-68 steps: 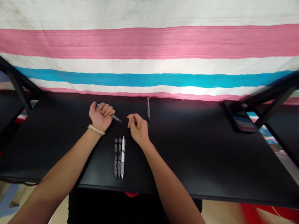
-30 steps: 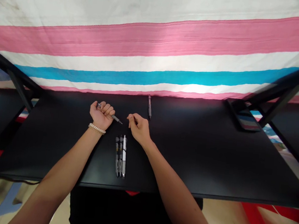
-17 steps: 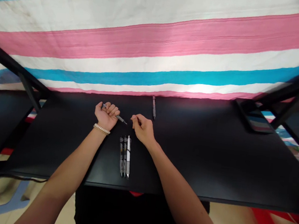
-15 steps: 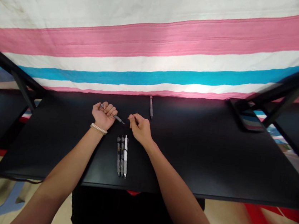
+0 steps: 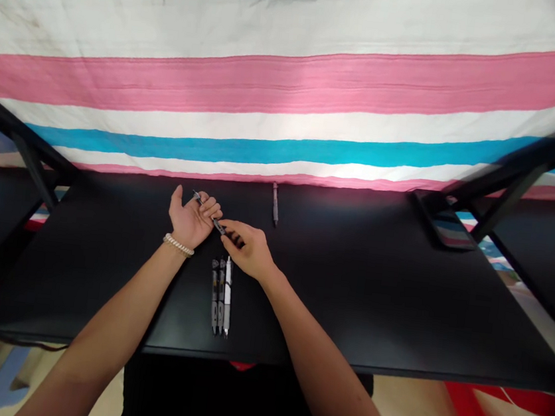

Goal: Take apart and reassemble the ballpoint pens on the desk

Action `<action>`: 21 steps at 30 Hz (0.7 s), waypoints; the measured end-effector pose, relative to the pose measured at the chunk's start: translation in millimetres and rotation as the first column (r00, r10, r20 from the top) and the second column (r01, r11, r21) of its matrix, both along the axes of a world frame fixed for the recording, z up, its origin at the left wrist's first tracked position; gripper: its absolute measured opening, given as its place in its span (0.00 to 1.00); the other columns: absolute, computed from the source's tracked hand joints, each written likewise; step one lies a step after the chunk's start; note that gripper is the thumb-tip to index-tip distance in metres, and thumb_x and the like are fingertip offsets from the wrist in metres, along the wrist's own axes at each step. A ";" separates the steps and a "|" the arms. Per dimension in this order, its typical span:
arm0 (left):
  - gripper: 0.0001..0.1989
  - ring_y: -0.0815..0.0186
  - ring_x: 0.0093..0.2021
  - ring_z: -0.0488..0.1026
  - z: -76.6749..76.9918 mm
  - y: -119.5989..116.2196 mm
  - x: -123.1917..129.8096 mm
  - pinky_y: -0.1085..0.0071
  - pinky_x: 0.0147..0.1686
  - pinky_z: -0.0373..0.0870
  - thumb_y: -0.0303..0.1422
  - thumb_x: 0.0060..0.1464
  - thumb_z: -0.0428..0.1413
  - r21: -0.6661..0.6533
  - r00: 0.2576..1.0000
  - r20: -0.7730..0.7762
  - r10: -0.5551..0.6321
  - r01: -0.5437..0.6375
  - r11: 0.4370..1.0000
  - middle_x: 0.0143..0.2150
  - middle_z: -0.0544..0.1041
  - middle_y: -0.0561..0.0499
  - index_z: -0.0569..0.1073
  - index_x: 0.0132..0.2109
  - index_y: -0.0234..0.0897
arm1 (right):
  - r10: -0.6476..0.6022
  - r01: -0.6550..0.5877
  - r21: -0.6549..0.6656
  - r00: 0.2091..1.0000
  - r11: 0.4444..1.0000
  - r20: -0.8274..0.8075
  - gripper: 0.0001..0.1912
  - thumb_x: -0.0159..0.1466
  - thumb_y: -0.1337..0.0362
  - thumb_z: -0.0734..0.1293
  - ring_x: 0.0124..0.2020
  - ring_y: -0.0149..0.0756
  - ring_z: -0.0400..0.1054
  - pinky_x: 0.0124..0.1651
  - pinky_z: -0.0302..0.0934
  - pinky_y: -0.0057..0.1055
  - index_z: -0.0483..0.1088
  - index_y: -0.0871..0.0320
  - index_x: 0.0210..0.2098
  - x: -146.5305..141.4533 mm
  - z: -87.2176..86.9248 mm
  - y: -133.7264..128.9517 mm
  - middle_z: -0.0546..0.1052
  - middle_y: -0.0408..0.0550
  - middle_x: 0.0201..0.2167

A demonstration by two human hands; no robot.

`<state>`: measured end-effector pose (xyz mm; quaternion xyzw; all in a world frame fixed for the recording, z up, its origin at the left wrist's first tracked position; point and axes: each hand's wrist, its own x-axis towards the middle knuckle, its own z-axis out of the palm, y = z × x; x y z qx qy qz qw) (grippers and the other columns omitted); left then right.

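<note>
Left of centre, the left hand (image 5: 192, 222) held one pen (image 5: 218, 226) in curled fingers, the right hand (image 5: 249, 248) pinching its end; three pens (image 5: 220, 298) lay aligned below, a lone pen (image 5: 275, 206) untouched mid-frame.

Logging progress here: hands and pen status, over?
Left hand gripping dark pen. Right hand pinching its lower end. Three pens side by side nearby, apparently not blocking.

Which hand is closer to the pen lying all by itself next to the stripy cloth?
The right hand. It is on the near side of the lone pen, slightly to its left. The left hand is farther off to the pen's left.
</note>
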<state>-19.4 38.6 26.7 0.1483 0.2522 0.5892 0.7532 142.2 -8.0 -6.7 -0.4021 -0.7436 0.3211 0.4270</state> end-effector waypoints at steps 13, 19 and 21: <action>0.29 0.56 0.61 0.68 -11.8 6.4 11.5 0.62 0.59 0.62 0.53 0.61 0.45 -0.081 0.943 -0.241 -0.231 0.218 0.973 0.57 0.74 0.38 0.76 0.51 0.34 | -0.488 0.484 0.073 0.871 0.872 0.061 0.13 0.66 0.66 0.61 0.28 0.33 0.68 0.37 0.65 0.32 0.77 0.58 0.41 12.4 -5.5 9.6 0.75 0.51 0.34; 0.25 0.58 0.45 0.77 -12.0 8.3 10.0 0.64 0.45 0.72 0.47 0.64 0.45 -0.130 0.958 -0.223 -0.179 0.152 0.980 0.42 0.79 0.37 0.77 0.41 0.31 | -0.559 0.526 0.189 0.772 0.829 0.302 0.13 0.67 0.67 0.60 0.36 0.40 0.70 0.41 0.63 0.34 0.77 0.57 0.41 20.8 -7.1 11.8 0.76 0.52 0.35; 0.23 0.60 0.38 0.78 -13.0 9.0 9.5 0.66 0.40 0.73 0.45 0.64 0.45 -0.166 0.964 -0.217 -0.151 0.116 0.979 0.35 0.79 0.39 0.76 0.37 0.30 | -0.567 0.532 0.200 0.750 0.823 0.341 0.13 0.67 0.67 0.60 0.37 0.41 0.69 0.40 0.62 0.34 0.77 0.58 0.41 22.1 -8.1 12.2 0.76 0.53 0.35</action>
